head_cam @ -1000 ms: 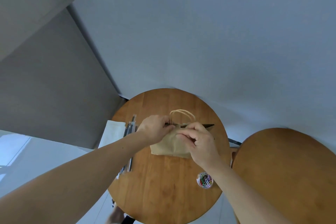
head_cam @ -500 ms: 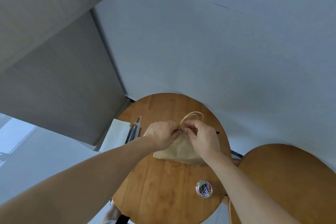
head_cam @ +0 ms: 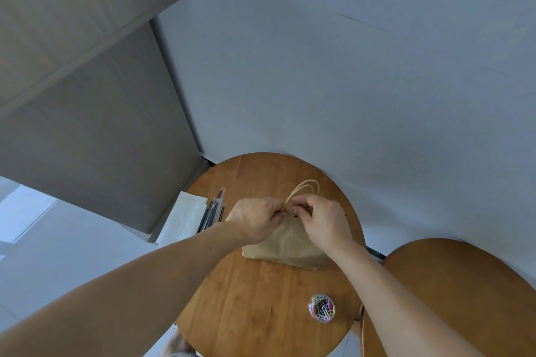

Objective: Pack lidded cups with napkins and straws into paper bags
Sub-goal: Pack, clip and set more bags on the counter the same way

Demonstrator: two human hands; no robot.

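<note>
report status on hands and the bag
Left hand and right hand both pinching the paper bag at its top, by the handle. Bag on the round table. Straws and napkins lie to its left, nothing in the way.

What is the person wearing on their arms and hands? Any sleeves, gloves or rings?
Nothing that shows. The left forearm and right forearm are bare, with no sleeves in view. The left hand and right hand wear no gloves, and no watch, bracelet or ring is visible. One tiny dark speck marks the left forearm.
</note>
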